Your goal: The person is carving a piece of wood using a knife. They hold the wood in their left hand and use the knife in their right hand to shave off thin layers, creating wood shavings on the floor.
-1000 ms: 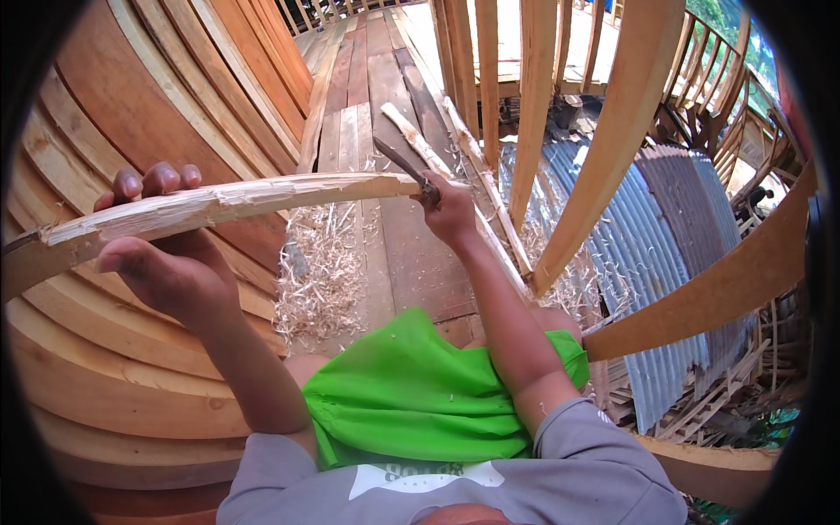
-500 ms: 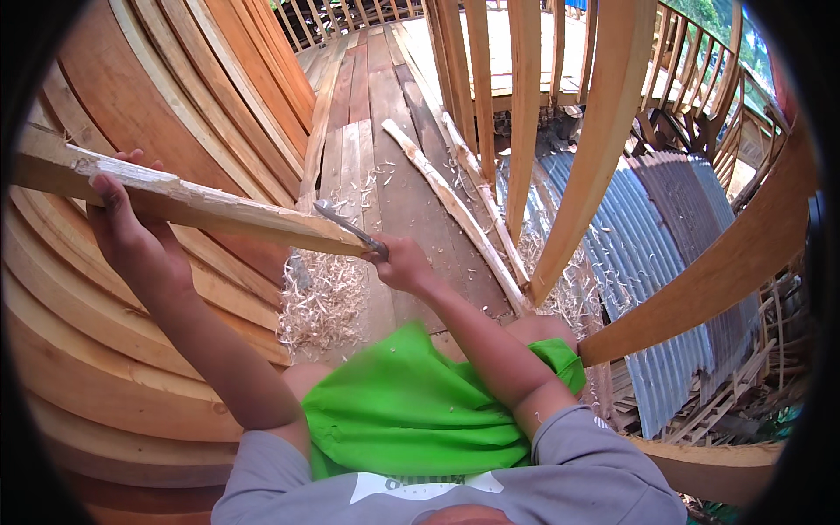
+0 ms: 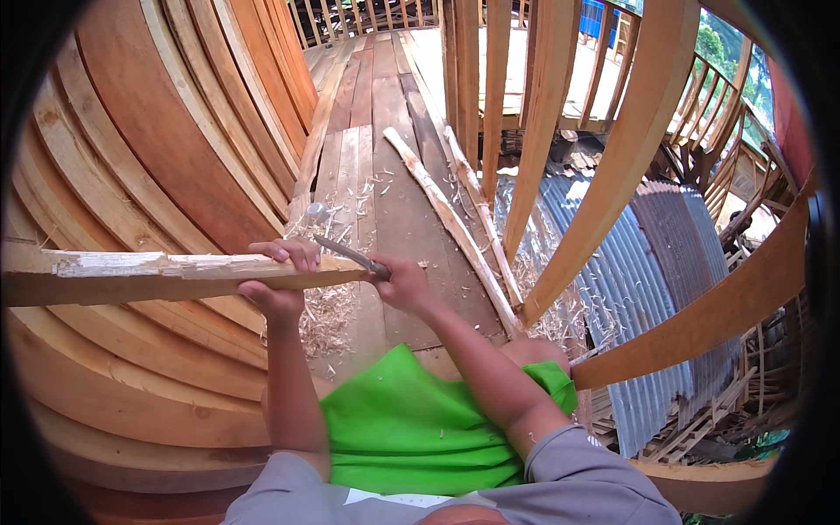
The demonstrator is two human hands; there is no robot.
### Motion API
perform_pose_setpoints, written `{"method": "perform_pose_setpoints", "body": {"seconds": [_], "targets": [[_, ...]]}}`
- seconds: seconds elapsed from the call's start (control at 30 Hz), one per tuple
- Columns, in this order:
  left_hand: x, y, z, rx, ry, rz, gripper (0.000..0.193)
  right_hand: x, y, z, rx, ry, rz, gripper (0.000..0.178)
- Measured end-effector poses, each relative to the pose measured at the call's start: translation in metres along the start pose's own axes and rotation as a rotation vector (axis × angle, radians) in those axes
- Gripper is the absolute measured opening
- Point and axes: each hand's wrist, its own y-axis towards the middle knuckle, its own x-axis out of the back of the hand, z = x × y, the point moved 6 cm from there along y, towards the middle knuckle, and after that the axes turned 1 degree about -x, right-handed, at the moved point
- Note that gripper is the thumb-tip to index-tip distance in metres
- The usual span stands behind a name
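Note:
A long wooden plank (image 3: 175, 282), with a rough, pale strip of torn surface along its upper edge, lies across my front and runs out to the left. My left hand (image 3: 284, 271) grips it close to its tapered right end, thumb below and fingers over the top. In my right hand (image 3: 404, 282) is a knife (image 3: 346, 251) with a grey blade pointing up and left, just above the plank's tip. Whether my right fingers also touch that tip is hard to tell.
Wood shavings (image 3: 328, 319) lie heaped on the plank floor (image 3: 394, 210). Two peeled poles (image 3: 446, 210) rest beside upright wooden slats (image 3: 604, 175) on the right. Beyond them is a corrugated metal roof (image 3: 626, 289). Curved boards (image 3: 131, 367) wall the left side.
My left hand has slid right along the plank toward the knife. The plank's left end has dropped, leaving it more level. My right hand stays almost in place.

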Motion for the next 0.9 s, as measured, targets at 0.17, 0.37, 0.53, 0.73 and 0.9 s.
{"method": "perform_pose_setpoints", "body": {"seconds": [0.17, 0.37, 0.53, 0.73, 0.9], "targets": [[-0.01, 0.025, -0.01, 0.061, 0.002, -0.116, 0.071, -0.006, 0.004, -0.017, 0.006, 0.166, 0.065, 0.036], [0.002, 0.028, -0.031, 0.07, 0.146, -0.294, 0.074, -0.012, -0.014, -0.057, -0.513, 0.024, -0.05, 0.044], [0.021, 0.038, -0.028, 0.088, 0.212, -0.32, 0.068, -0.04, -0.029, -0.09, -0.719, 0.26, 0.205, 0.041], [0.017, 0.028, 0.006, 0.131, 0.198, -0.145, 0.036, -0.041, -0.025, -0.094, -0.694, 0.176, 0.193, 0.035], [0.019, 0.024, 0.016, 0.203, -0.019, -0.056, 0.022, -0.026, -0.02, -0.096, -0.645, 0.035, 0.198, 0.036]]}}
